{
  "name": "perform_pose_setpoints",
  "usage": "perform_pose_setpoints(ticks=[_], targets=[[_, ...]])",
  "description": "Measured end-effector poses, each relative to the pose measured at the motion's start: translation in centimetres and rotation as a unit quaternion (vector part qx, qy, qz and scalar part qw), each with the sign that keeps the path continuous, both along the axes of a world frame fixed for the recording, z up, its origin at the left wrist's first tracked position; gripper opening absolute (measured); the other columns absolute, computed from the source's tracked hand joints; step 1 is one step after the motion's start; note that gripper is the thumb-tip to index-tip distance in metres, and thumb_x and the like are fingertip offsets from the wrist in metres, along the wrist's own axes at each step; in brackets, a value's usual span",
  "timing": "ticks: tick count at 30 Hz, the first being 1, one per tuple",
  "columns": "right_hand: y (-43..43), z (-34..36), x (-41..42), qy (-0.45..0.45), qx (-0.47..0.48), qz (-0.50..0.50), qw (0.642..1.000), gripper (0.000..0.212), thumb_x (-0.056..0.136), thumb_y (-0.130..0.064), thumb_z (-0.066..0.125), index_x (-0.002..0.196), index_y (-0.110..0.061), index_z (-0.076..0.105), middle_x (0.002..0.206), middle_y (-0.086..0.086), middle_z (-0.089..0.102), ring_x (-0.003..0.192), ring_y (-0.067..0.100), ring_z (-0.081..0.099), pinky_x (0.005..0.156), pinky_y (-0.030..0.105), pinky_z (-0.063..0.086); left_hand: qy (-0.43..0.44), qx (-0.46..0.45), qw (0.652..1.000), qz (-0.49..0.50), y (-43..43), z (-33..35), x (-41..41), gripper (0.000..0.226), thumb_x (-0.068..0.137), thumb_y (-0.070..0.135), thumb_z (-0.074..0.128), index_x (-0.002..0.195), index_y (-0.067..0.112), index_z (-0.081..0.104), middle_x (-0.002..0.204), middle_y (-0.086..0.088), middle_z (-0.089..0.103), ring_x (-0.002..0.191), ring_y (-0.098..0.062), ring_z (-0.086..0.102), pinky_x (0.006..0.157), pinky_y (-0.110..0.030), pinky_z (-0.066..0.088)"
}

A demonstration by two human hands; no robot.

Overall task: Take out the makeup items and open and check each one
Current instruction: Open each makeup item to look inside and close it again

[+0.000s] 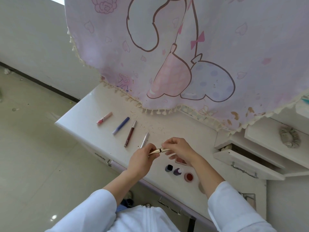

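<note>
Over the white dresser top (167, 129), both my hands hold one gold makeup tube (158, 150). My left hand (142, 158) grips its left end; my right hand (178, 148) pinches its right end, and a dark seam shows between the two parts. Laid out in a row on the top are a pink gloss tube (104, 118), a blue tube (120, 125), a dark red gloss tube (130, 133) and a silver tube (144, 139). Near the front edge stand two dark small bottles (169, 167) (177, 171), a red round pot (189, 176) and a pink palette (181, 160) partly hidden by my right wrist.
A pink printed cloth with tassels (184, 56) hangs over the back of the dresser. An open white drawer (245, 163) juts out at the right, with a grey scrunchie (290, 137) on the shelf above. Tiled floor (33, 156) lies to the left.
</note>
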State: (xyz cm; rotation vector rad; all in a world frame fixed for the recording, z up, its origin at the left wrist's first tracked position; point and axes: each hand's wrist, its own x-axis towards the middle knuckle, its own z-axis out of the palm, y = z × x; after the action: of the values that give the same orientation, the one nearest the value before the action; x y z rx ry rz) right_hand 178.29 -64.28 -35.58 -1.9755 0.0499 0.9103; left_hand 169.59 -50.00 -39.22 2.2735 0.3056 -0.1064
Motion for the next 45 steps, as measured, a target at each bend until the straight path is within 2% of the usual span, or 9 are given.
perform_pose_setpoints(ticks=[3,8,12,15,17,19,24,39,45], targets=[[0.2,-0.1,-0.1,-0.011,-0.064,0.012,0.998,0.037,0.091,-0.040,0.058,0.089,-0.004,0.065,0.070,0.004,0.069,0.056,0.016,0.065,0.051,0.022,0.046,0.000,0.002,1.000,-0.001,0.2,-0.2,0.0,0.015,0.091,0.035,0.056,0.098,0.021,0.056,0.075,0.008,0.055,0.065,-0.012,0.045,0.053,-0.020,0.031],[0.0,-0.1,0.4,0.000,0.000,-0.003,1.000,0.002,0.088,-0.010,0.063,0.087,-0.009,0.064,0.077,0.008,0.065,0.060,0.013,0.062,0.056,0.020,0.049,0.002,0.003,1.000,-0.001,0.5,-0.4,0.0,0.014,0.091,0.035,0.056,0.097,0.023,0.056,0.072,0.009,0.053,0.065,-0.013,0.046,0.053,-0.020,0.031],[0.0,-0.1,0.6,0.002,0.027,-0.023,0.999,0.019,0.081,0.006,0.062,0.084,-0.012,0.065,0.083,0.004,0.064,0.075,0.014,0.061,0.066,0.023,0.051,0.001,0.001,1.000,0.002,0.5,-0.4,0.2,0.013,0.091,0.035,0.056,0.097,0.023,0.056,0.072,0.008,0.053,0.068,-0.014,0.047,0.053,-0.021,0.031],[0.2,0.0,0.5,0.015,0.020,-0.033,0.999,0.009,0.084,-0.013,0.068,0.091,-0.007,0.066,0.083,0.004,0.067,0.071,0.015,0.064,0.060,0.023,0.050,-0.003,-0.002,1.000,0.000,0.5,-0.5,0.3,0.013,0.092,0.035,0.055,0.097,0.024,0.055,0.071,0.010,0.051,0.065,-0.011,0.044,0.052,-0.019,0.028],[0.2,-0.1,0.4,0.014,-0.030,-0.017,0.999,0.031,0.087,-0.035,0.065,0.092,-0.004,0.066,0.074,0.005,0.068,0.060,0.015,0.066,0.051,0.021,0.046,-0.005,-0.005,1.000,-0.001,0.4,-0.6,0.3,0.013,0.091,0.035,0.055,0.097,0.024,0.055,0.069,0.011,0.050,0.062,-0.010,0.043,0.052,-0.020,0.028],[0.2,0.0,0.5,-0.002,-0.051,-0.005,0.999,0.031,0.090,-0.036,0.062,0.084,-0.005,0.065,0.067,0.005,0.065,0.051,0.014,0.062,0.047,0.019,0.043,-0.002,-0.006,1.000,-0.005,0.4,-0.6,0.4,0.013,0.091,0.036,0.055,0.097,0.024,0.055,0.069,0.011,0.050,0.060,-0.009,0.042,0.052,-0.020,0.029],[-0.3,-0.2,1.3,0.012,0.009,-0.042,0.999,0.002,0.086,-0.010,0.066,0.087,-0.008,0.066,0.078,0.009,0.066,0.061,0.014,0.062,0.056,0.020,0.050,0.010,-0.001,1.000,-0.007,0.3,-0.7,0.8,0.015,0.092,0.038,0.054,0.099,0.024,0.054,0.071,0.009,0.051,0.061,-0.009,0.042,0.052,-0.021,0.030],[0.2,-1.8,2.5,0.020,0.053,-0.139,0.989,0.016,0.081,0.004,0.065,0.094,-0.006,0.063,0.089,0.011,0.068,0.076,0.021,0.066,0.070,0.026,0.054,0.075,-0.030,0.997,0.008,-0.2,-0.8,2.6,0.019,0.091,0.037,0.056,0.101,0.021,0.056,0.081,0.006,0.058,0.070,-0.013,0.049,0.052,-0.018,0.030],[0.5,-2.5,3.2,0.017,0.051,-0.153,0.987,0.017,0.083,0.005,0.062,0.089,-0.011,0.063,0.087,0.010,0.067,0.079,0.021,0.065,0.074,0.029,0.054,0.115,-0.049,0.992,0.018,-0.3,-1.4,3.2,0.020,0.089,0.040,0.057,0.098,0.022,0.057,0.089,0.002,0.064,0.072,-0.017,0.053,0.063,-0.030,0.043]])
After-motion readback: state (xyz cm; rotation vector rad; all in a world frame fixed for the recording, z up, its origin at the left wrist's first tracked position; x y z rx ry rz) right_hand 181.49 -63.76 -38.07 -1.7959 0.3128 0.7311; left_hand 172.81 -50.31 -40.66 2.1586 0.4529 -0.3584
